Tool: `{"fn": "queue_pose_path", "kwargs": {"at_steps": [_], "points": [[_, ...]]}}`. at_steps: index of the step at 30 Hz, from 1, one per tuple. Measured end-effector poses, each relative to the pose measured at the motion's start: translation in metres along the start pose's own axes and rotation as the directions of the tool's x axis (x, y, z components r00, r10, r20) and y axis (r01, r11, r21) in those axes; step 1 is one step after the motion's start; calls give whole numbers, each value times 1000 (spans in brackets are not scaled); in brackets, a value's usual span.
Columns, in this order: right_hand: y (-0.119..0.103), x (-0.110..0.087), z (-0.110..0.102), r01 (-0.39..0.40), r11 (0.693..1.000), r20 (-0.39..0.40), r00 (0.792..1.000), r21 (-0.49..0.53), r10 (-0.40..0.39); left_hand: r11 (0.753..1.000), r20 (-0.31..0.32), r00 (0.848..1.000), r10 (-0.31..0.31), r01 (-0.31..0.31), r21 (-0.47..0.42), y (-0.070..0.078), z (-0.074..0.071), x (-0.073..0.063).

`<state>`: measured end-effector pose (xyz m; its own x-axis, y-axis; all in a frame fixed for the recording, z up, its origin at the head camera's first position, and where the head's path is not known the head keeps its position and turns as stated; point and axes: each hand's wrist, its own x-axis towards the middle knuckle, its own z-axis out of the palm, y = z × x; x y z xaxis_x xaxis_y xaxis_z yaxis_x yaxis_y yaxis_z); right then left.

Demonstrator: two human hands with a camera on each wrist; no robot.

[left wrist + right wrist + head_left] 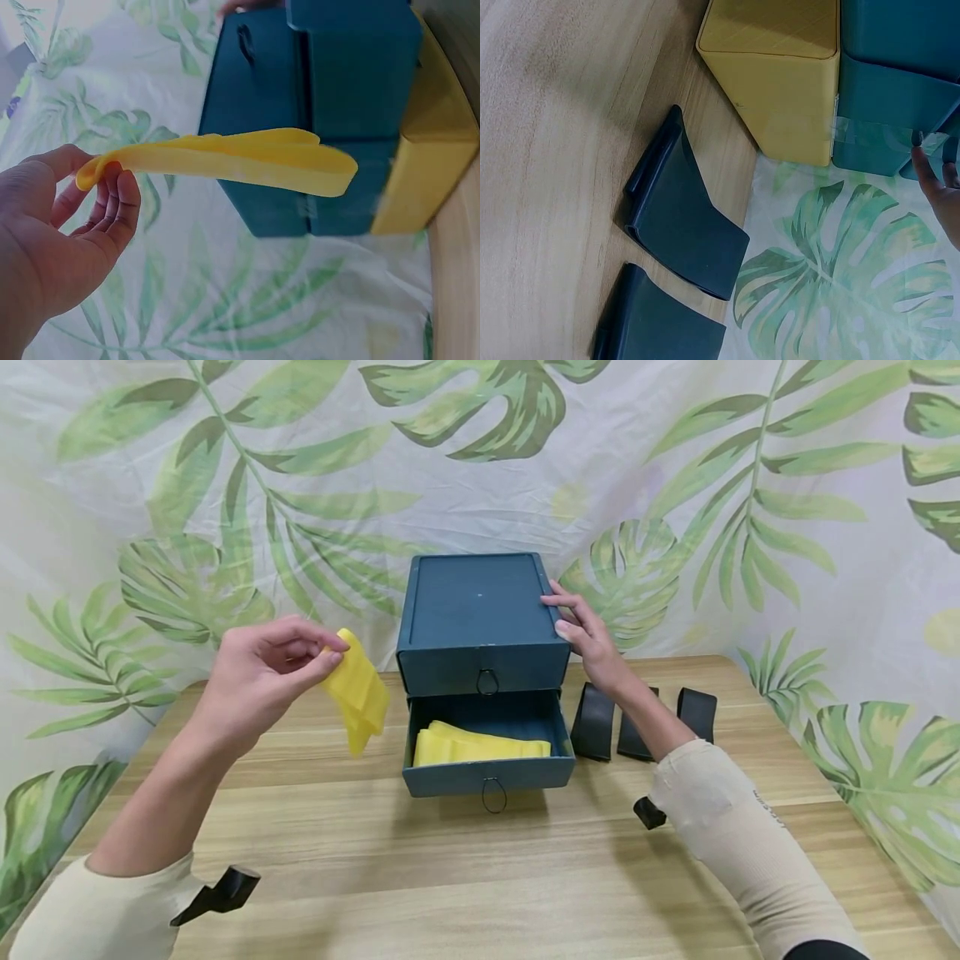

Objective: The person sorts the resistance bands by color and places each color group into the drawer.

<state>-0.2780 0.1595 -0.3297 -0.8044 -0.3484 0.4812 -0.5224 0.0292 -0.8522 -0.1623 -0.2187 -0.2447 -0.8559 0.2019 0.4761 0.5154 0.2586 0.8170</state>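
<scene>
My left hand [258, 672] pinches one end of a yellow elastic band [358, 693], folded flat and hanging left of a blue drawer box [480, 602]. In the left wrist view the band [247, 161] stretches out from the thumb and fingertips as a flattened loop. The box's upper drawer [450, 672] is closed. Below it, the pulled-out drawer [491, 778] holds folded yellow bands [480, 747]. My right hand [588, 631] rests on the right edge of the box's top, fingers extended; only some of its fingers [930, 180] show in the right wrist view.
Black folded bands [595, 722] lie on the wooden table [360, 860] to the right of the box, partly behind my right forearm. A yellow bottom section [780, 105] sits beneath the blue ones. Behind hangs a leaf-patterned cloth [315, 485].
</scene>
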Motion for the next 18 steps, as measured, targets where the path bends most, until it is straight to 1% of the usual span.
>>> {"fn": "queue_pose_path", "kwargs": {"at_steps": [1, 3, 5, 7, 9, 12, 15, 18], "points": [[0, 0, 0, 1, 1000, 0, 1000, -1, -1, 999, 5, 1000, 3, -3, -51, 3, 2, 0], [0, 0, 0, 2, 1000, 1, 1000, 2, -2, 988, 15, 1000, 8, -6, -155, 9, 6, 1], [0, 0, 0, -3, 1000, 1, 1000, 5, 3, 969, 23, 1000, 13, -7, -248, 15, 12, 1], [0, 0, -1, -8, 1000, 3, 1000, 6, 8, 952, 28, 999, 19, -10, -305, 20, 19, 2], [0, 0, -1, -12, 1000, 6, 1000, 8, 12, 941, 32, 999, 25, -12, -339, 26, 25, 3], [-1, 1, -1, -14, 1000, 10, 1000, 8, 14, 936, 47, 999, 28, -10, -353, 33, 35, 5], [-1, 1, -1, -12, 1000, 12, 1000, 10, 12, 939, 70, 997, 29, -4, -345, 40, 46, 9], [-1, 1, -1, -14, 1000, 13, 1000, 13, 14, 948, 92, 995, 31, 0, -318, 45, 57, 13]]}}
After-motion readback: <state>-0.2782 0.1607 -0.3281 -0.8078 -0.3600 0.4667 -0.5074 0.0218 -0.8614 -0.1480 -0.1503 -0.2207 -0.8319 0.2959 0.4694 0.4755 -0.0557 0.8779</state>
